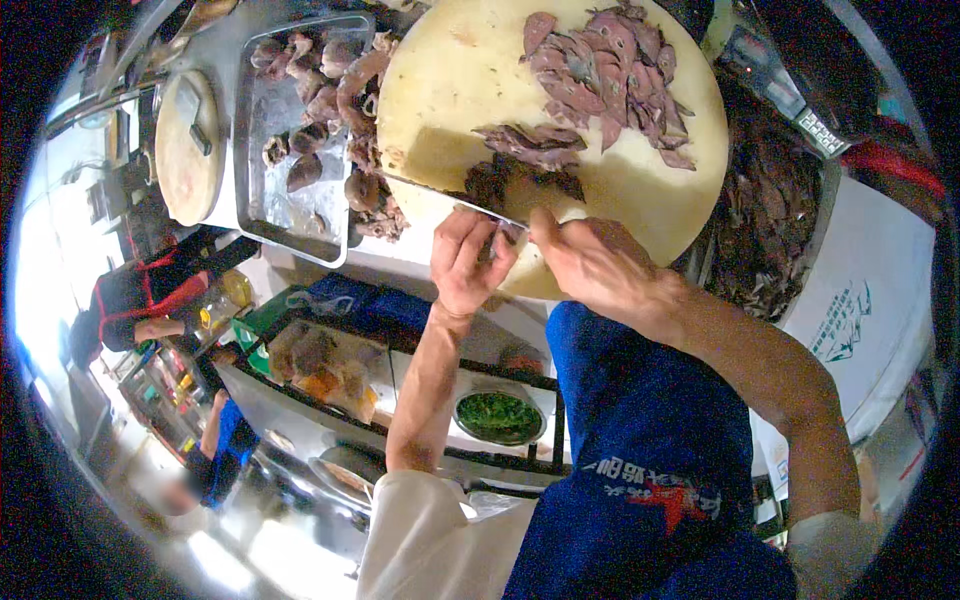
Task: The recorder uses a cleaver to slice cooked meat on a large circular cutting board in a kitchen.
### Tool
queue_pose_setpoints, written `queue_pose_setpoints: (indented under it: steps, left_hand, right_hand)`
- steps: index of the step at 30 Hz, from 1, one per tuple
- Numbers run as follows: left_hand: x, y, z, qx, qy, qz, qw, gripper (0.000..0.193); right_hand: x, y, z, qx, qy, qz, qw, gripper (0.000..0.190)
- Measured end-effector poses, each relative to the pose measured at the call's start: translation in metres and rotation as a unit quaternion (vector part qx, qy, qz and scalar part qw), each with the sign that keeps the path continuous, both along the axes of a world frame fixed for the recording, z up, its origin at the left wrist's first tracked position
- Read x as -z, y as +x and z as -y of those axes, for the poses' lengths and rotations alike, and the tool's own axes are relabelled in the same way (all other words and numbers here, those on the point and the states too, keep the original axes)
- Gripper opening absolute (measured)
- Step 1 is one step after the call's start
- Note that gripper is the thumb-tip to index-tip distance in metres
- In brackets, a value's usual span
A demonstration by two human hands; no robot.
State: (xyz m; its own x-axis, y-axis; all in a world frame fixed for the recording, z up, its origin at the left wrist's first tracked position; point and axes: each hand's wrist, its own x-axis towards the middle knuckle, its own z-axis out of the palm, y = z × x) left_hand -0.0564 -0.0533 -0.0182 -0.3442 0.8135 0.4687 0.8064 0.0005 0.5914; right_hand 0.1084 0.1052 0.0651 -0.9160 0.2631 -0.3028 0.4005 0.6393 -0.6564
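Observation:
My right hand (600,255) grips a knife (442,193) at its handle end, and the blade shows almost edge-on, slanting up to the left over a round cutting board (442,82). Against the near side of the blade, my left hand (469,255) has its fingers curled; whether something sits inside them is hidden. Just beyond the blade lie dark slices of cooked meat, perhaps liver (536,145), partly in shadow. A larger heap of brown-pink slices (607,71) rests on the far right of the board.
Left of the board, a metal tray (259,202) holds several meat pieces (307,97), with more piled beside it. A smaller board (176,180) bears a cleaver (196,124). Dark meat fills a container (765,225) at right. A bowl of chopped greens (499,418) stands lower down. Two people are at left.

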Motion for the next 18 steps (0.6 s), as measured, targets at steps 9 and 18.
queue_pose_setpoints:
  steps: [9,18]
  left_hand:
    - [-0.001,-0.001,0.012,-0.015,0.001,-0.010,1.000,0.032]
    - [-0.029,0.006,0.019,-0.039,-0.083,0.074,0.993,0.033]
  right_hand:
    - [-0.057,0.017,-0.008,-0.039,-0.051,0.093,0.994,0.022]
    - [0.006,0.004,0.000,0.050,-0.023,-0.030,0.998,0.019]
